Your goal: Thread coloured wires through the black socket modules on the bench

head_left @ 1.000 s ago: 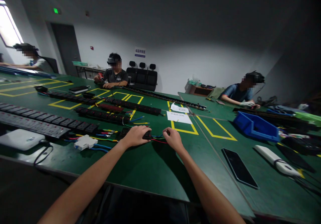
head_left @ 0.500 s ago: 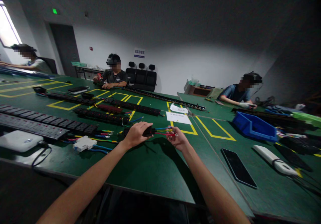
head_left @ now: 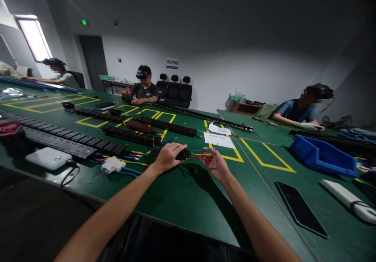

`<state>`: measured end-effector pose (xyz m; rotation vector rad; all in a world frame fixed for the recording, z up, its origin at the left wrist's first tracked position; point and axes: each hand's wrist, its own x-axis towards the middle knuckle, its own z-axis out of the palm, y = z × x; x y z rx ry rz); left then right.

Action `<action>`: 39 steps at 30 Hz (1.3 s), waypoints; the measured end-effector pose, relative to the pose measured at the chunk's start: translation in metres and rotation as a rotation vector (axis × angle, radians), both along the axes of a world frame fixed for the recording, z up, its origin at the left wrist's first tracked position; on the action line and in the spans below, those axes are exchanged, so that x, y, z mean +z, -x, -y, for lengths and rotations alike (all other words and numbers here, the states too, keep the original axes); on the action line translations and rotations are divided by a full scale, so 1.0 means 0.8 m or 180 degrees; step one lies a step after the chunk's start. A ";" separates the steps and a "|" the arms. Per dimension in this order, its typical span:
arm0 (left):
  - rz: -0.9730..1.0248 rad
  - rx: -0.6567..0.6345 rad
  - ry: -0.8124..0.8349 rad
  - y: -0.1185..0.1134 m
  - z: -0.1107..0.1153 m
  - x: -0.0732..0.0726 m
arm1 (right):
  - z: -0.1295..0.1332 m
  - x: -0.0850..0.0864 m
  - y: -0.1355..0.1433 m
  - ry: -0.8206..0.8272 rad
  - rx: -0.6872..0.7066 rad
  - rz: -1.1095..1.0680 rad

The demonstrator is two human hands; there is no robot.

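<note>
My left hand [head_left: 169, 157] is closed over the end of a black socket strip [head_left: 182, 154], most of which lies hidden under the palm. Blue, yellow-green and red wires [head_left: 195, 156] come out of that end toward the right. Their tips are between the fingers of my right hand [head_left: 219, 167], which is closed around them. Left of my hands, a white circuit breaker [head_left: 112, 164] with blue wires lies on the green table [head_left: 182, 207]. Behind it are black socket strips [head_left: 88, 142] with loose coloured leads.
A white box [head_left: 48, 158] and a cola bottle [head_left: 11, 131] stand at the left. Paper sheets [head_left: 219, 140] lie beyond my right hand. To the right are a phone [head_left: 301, 208], a white power bank [head_left: 348, 200] and a blue bin [head_left: 324, 155]. Several co-workers sit around the table.
My view has turned left, so everything appears further right and the cola bottle has come into sight. Both hands keep their hold on the strip and wires.
</note>
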<state>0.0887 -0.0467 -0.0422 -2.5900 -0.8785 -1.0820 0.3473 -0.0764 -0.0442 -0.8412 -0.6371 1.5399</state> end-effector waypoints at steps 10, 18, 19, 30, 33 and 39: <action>0.0062 -0.0209 -0.0115 -0.005 0.003 0.002 | 0.003 -0.003 0.000 0.0134 0.0024 -0.0352; -0.0166 -0.0160 -0.0152 -0.004 0.009 0.013 | 0.006 -0.002 0.003 0.0204 -0.0051 -0.0523; -0.0204 -0.0122 -0.0151 -0.002 0.008 0.017 | 0.006 0.000 0.002 0.0221 -0.0042 -0.0555; -0.1012 0.0198 0.0521 0.079 -0.039 0.102 | -0.006 -0.018 -0.007 0.0451 -0.0147 -0.0069; -0.1190 0.0414 0.0894 0.132 -0.058 0.119 | -0.008 -0.026 -0.002 0.0404 -0.0087 0.0112; -0.1404 0.1000 0.1600 0.239 -0.082 0.130 | -0.011 -0.032 0.008 0.0259 0.0036 0.0392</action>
